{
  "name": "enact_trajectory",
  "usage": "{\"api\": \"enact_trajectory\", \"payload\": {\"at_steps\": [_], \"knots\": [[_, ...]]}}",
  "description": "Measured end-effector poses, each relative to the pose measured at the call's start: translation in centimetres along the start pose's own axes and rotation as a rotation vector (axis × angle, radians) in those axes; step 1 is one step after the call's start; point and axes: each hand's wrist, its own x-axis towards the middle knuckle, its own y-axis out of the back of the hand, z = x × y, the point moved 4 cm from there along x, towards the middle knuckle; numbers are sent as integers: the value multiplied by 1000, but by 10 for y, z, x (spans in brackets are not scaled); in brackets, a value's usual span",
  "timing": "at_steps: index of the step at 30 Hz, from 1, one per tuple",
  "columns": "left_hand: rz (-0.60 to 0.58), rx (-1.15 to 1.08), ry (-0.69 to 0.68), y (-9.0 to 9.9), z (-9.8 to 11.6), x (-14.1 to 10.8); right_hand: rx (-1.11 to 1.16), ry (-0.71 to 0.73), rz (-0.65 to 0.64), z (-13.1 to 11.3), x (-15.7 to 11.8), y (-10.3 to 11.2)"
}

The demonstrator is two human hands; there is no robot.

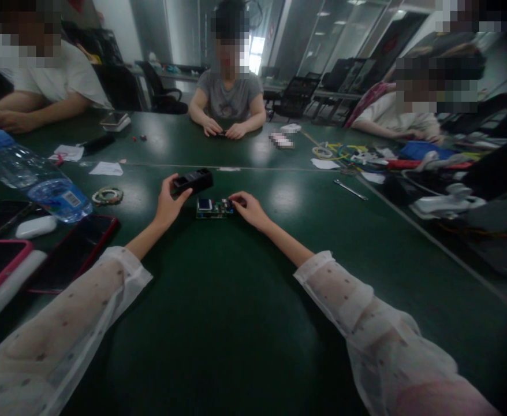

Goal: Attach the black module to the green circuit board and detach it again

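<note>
On the green tabletop (236, 318) before me is a circuit board (215, 209). Near its left end, my left hand (172, 199) clasps a black case (196, 181) between thumb and fingers; my right hand (251, 211), fingers bent, is at the board's right end, gripping or merely touching, I cannot tell.

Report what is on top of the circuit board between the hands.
On the circuit board, a small screen sits toward the left end, with tiny components toward the right. The right hand covers part of the right edge; anything beneath it cannot be seen.
</note>
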Motion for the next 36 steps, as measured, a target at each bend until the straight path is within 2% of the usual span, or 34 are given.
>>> {"api": "enact_trajectory", "payload": {"at_steps": [2,7,16,22,27,36], "knots": [[56,40,-78,3,12,-4,-1,-7,6,-1,1,0],[94,145,-265,4,43,-16,-37,-12,11,-1,1,0],[-176,261,-583,-12,71,-31,-24,-14,10,11,2,-2],[-234,266,-567,-15,70,-31,59,41,2,12,3,-3],[-309,253,-562,-18,71,-31,23,24,11,15,4,-3],[-235,292,-490,-16,67,-26,-48,49,45,19,5,-3]]}}
